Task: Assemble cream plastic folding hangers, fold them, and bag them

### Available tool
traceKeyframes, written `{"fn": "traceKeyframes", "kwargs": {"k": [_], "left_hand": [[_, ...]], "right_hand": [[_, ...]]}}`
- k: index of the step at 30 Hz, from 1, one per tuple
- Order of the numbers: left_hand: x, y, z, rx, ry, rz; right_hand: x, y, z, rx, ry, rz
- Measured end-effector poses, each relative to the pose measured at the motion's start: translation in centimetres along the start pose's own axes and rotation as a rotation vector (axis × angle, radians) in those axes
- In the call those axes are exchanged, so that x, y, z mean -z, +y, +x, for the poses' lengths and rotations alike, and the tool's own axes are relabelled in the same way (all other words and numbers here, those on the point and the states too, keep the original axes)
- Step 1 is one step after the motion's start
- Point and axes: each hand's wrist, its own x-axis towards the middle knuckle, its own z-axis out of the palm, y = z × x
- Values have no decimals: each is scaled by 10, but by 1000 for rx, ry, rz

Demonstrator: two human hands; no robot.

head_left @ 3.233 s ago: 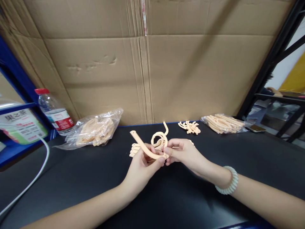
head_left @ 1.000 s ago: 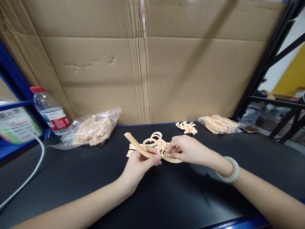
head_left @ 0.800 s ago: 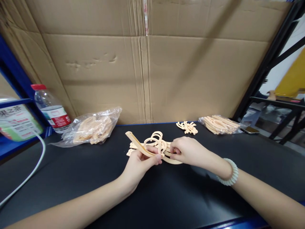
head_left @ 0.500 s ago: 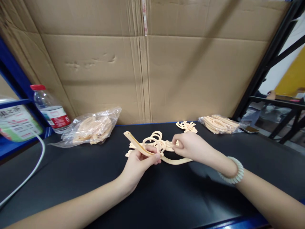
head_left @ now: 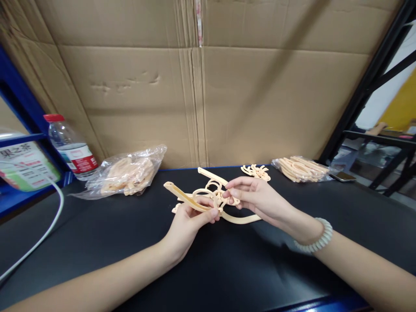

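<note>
- Curved strip [head_left: 183, 198] in left hand [head_left: 190, 222], free end toward 10 o'clock; looks light, fairly stiff, could snap at thin spots; near end seems the best grip.
- Left thumb and fingers pinch that end; forearm runs back to 8 o'clock.
- Second strip [head_left: 212, 176] at 1 o'clock, near end pinched by right hand [head_left: 260, 199], forearm toward 4 o'clock.
- Bagged pieces [head_left: 130, 171] at 10 o'clock.

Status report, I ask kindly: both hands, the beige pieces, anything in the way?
Left hand: gripping curved beige strip. Right hand: pinching second beige strip. More beige pieces close around hands, partly hidden.
</note>
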Motion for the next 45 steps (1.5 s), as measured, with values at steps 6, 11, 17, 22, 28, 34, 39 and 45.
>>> {"fn": "traceKeyframes", "kwargs": {"k": [6,11,17,22,28,34,39,45], "left_hand": [[1,-2,0,-15,-8,-40],[3,-4,1,2,-26,-30],[3,-3,0,26,-22,-32],[3,-3,0,24,-67,-37],[2,-2,0,15,-62,-42],[4,-5,-1,14,-18,-24],[5,-7,0,-18,20,-63],[4,-8,2,-42,9,-80]], "right_hand": [[-3,11,1,11,-40,109],[-4,11,4,61,-109,-17],[0,10,7,49,-182,-123],[-2,5,5,52,-217,-177],[-4,3,3,48,-223,-209],[-5,4,3,97,-212,-268],[-9,9,0,172,-164,-275],[-20,18,-5,247,-72,-267]]}}
